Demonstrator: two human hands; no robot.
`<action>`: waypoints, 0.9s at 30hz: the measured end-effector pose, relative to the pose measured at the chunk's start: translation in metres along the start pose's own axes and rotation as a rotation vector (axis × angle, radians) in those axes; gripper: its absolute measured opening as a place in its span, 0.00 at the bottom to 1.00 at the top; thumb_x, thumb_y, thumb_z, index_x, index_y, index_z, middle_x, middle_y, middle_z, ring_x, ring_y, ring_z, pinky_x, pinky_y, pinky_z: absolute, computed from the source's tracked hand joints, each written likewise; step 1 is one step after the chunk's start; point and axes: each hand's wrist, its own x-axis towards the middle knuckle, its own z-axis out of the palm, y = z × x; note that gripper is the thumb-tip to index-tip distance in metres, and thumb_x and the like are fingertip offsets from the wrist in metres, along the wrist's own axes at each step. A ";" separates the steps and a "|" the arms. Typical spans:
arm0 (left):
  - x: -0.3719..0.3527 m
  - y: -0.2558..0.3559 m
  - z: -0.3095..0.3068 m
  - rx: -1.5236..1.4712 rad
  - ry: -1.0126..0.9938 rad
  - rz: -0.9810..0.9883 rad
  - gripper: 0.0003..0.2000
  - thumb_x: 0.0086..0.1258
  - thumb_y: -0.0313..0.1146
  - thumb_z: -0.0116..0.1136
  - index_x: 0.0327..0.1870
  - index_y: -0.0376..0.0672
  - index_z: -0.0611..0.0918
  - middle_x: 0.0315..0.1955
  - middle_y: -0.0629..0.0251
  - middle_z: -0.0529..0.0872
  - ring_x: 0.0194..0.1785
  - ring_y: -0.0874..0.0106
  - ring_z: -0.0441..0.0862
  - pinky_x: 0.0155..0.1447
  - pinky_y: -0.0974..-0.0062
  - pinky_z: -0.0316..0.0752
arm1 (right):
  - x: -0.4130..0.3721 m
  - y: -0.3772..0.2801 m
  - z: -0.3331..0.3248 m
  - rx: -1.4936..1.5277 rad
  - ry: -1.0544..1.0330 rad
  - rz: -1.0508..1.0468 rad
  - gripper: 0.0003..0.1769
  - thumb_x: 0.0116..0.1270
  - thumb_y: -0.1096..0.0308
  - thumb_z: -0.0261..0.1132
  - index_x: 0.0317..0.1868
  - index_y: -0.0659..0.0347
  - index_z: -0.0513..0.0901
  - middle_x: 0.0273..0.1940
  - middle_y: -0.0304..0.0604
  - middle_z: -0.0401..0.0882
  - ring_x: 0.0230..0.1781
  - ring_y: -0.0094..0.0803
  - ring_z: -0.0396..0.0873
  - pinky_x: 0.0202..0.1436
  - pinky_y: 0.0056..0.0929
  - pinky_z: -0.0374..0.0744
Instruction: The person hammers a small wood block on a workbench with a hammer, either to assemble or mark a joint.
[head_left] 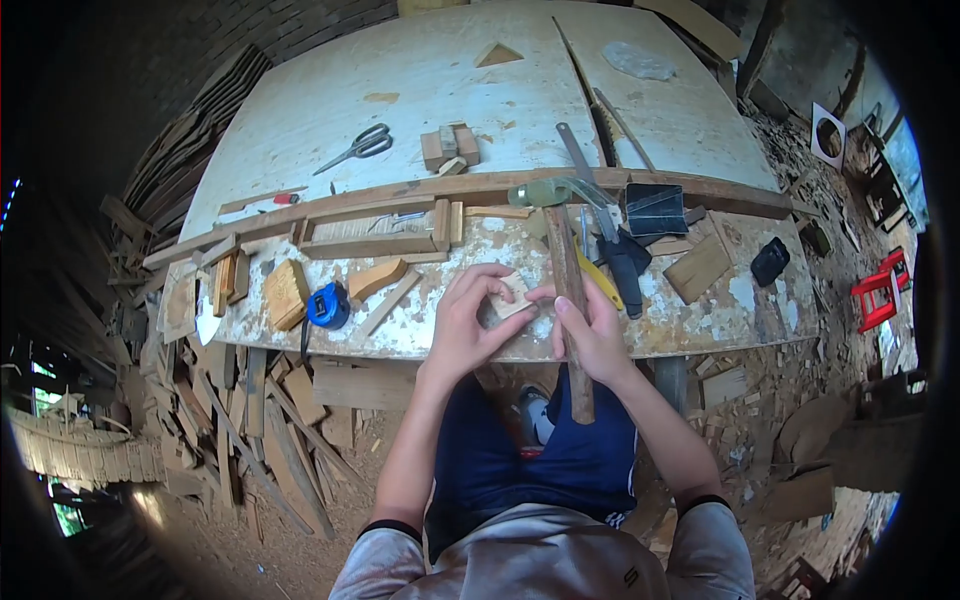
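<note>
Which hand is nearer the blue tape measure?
Left: the left hand is right of the tape measure; the right hand, holding the hammer, is farther right.

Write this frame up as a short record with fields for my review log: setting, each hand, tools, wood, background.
setting: woodworking bench with a worn, paint-spotted near edge
left hand: holds a small pale wood piece over the bench
right hand: grips the hammer by its wooden handle, fingertips near the pale piece
tools: blue tape measure left of the hands; scissors farther back
wood: triangular offcut near the far edge
background: red plastic item on the right, partly in shadow
</note>
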 end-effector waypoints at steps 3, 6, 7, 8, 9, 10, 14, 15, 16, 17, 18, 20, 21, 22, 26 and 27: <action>0.001 0.001 0.000 -0.008 -0.004 0.000 0.18 0.59 0.32 0.86 0.40 0.40 0.82 0.56 0.54 0.90 0.61 0.57 0.88 0.65 0.62 0.80 | 0.001 -0.003 -0.006 0.024 -0.016 0.035 0.26 0.92 0.67 0.51 0.83 0.67 0.62 0.64 0.57 0.87 0.23 0.23 0.81 0.29 0.22 0.82; 0.001 0.002 0.002 -0.034 0.005 -0.003 0.18 0.58 0.32 0.86 0.39 0.40 0.82 0.56 0.54 0.90 0.61 0.56 0.88 0.66 0.62 0.80 | 0.002 -0.003 -0.011 0.063 -0.037 0.062 0.26 0.92 0.67 0.51 0.82 0.67 0.62 0.66 0.56 0.86 0.23 0.23 0.82 0.30 0.22 0.82; 0.001 0.001 0.003 -0.040 0.008 -0.008 0.18 0.58 0.32 0.86 0.39 0.40 0.82 0.56 0.54 0.90 0.61 0.56 0.88 0.66 0.62 0.80 | 0.002 -0.004 -0.010 0.071 -0.036 0.062 0.25 0.92 0.67 0.52 0.81 0.68 0.63 0.66 0.55 0.86 0.24 0.22 0.82 0.30 0.22 0.82; 0.000 0.001 0.002 -0.045 0.011 -0.013 0.18 0.58 0.31 0.86 0.39 0.40 0.82 0.56 0.54 0.90 0.61 0.56 0.88 0.66 0.62 0.80 | 0.001 -0.005 -0.010 0.080 -0.036 0.063 0.25 0.91 0.67 0.53 0.80 0.68 0.64 0.65 0.53 0.86 0.24 0.22 0.82 0.30 0.21 0.82; 0.000 0.001 0.001 -0.026 0.009 0.011 0.16 0.60 0.29 0.84 0.40 0.38 0.83 0.56 0.54 0.91 0.60 0.58 0.89 0.64 0.63 0.81 | 0.001 -0.006 -0.009 0.072 -0.040 0.054 0.25 0.91 0.67 0.54 0.81 0.68 0.64 0.66 0.53 0.86 0.25 0.21 0.83 0.30 0.21 0.82; -0.002 0.000 0.000 -0.077 0.009 -0.013 0.15 0.61 0.28 0.83 0.41 0.38 0.84 0.56 0.54 0.91 0.60 0.58 0.89 0.64 0.64 0.82 | 0.001 -0.006 -0.009 0.068 -0.050 0.054 0.26 0.91 0.67 0.55 0.81 0.68 0.64 0.66 0.53 0.86 0.25 0.21 0.82 0.30 0.21 0.82; -0.006 0.003 0.000 -0.147 0.039 -0.063 0.07 0.68 0.22 0.75 0.43 0.35 0.88 0.53 0.55 0.93 0.57 0.62 0.91 0.63 0.66 0.83 | 0.000 -0.010 -0.008 0.029 -0.086 0.055 0.26 0.89 0.68 0.57 0.80 0.67 0.66 0.66 0.50 0.87 0.25 0.19 0.81 0.31 0.20 0.82; -0.006 0.005 0.000 -0.124 0.053 -0.055 0.06 0.68 0.22 0.75 0.42 0.35 0.89 0.52 0.55 0.93 0.56 0.63 0.91 0.63 0.66 0.83 | -0.001 -0.010 -0.008 0.013 -0.095 0.056 0.26 0.89 0.68 0.58 0.80 0.67 0.67 0.67 0.49 0.87 0.25 0.19 0.81 0.31 0.20 0.82; -0.007 0.005 0.000 -0.101 0.068 -0.047 0.05 0.69 0.21 0.74 0.42 0.35 0.89 0.52 0.55 0.93 0.56 0.63 0.92 0.62 0.66 0.83 | -0.001 -0.009 -0.008 0.010 -0.099 0.056 0.26 0.89 0.69 0.58 0.80 0.67 0.67 0.67 0.48 0.87 0.25 0.18 0.80 0.31 0.20 0.81; -0.008 0.006 0.001 -0.090 0.087 -0.057 0.05 0.69 0.20 0.74 0.42 0.35 0.89 0.51 0.55 0.93 0.56 0.63 0.92 0.62 0.66 0.83 | -0.002 -0.008 -0.008 0.006 -0.105 0.056 0.26 0.88 0.69 0.59 0.80 0.67 0.68 0.67 0.47 0.87 0.25 0.18 0.80 0.31 0.19 0.81; -0.011 0.005 0.002 -0.078 0.106 -0.067 0.04 0.69 0.19 0.74 0.42 0.34 0.90 0.51 0.55 0.93 0.56 0.63 0.92 0.61 0.66 0.84 | -0.002 -0.008 -0.007 0.002 -0.110 0.057 0.26 0.88 0.69 0.59 0.80 0.67 0.69 0.68 0.46 0.87 0.26 0.17 0.79 0.31 0.19 0.81; -0.014 0.002 0.005 -0.078 0.137 -0.058 0.04 0.69 0.18 0.73 0.41 0.34 0.89 0.49 0.55 0.93 0.56 0.62 0.92 0.61 0.66 0.84 | -0.004 -0.010 -0.006 -0.003 -0.106 0.074 0.26 0.88 0.69 0.59 0.80 0.66 0.69 0.68 0.44 0.86 0.26 0.16 0.78 0.32 0.19 0.81; -0.015 0.000 0.007 -0.088 0.148 -0.039 0.04 0.69 0.17 0.73 0.41 0.34 0.89 0.48 0.54 0.93 0.56 0.61 0.92 0.60 0.65 0.84 | -0.004 -0.011 -0.006 -0.007 -0.105 0.083 0.26 0.88 0.69 0.60 0.80 0.66 0.69 0.69 0.43 0.86 0.26 0.16 0.78 0.32 0.19 0.81; -0.015 -0.001 0.008 -0.099 0.159 -0.020 0.05 0.69 0.17 0.73 0.41 0.33 0.89 0.48 0.54 0.92 0.57 0.60 0.92 0.60 0.65 0.85 | -0.003 -0.010 -0.006 -0.017 -0.113 0.080 0.27 0.87 0.70 0.59 0.81 0.66 0.67 0.69 0.46 0.86 0.26 0.17 0.79 0.32 0.19 0.81; -0.011 0.004 0.006 -0.083 0.138 0.004 0.05 0.69 0.17 0.74 0.40 0.34 0.87 0.43 0.55 0.90 0.58 0.56 0.92 0.61 0.62 0.85 | -0.002 -0.010 -0.006 -0.057 -0.121 0.071 0.28 0.87 0.72 0.57 0.83 0.67 0.65 0.69 0.50 0.85 0.26 0.18 0.81 0.31 0.19 0.82; -0.010 0.004 0.006 -0.085 0.131 0.011 0.05 0.70 0.18 0.74 0.40 0.34 0.86 0.43 0.55 0.89 0.58 0.55 0.92 0.60 0.62 0.85 | -0.002 -0.010 -0.005 -0.065 -0.117 0.070 0.28 0.87 0.72 0.58 0.83 0.66 0.65 0.69 0.50 0.85 0.26 0.18 0.80 0.31 0.19 0.81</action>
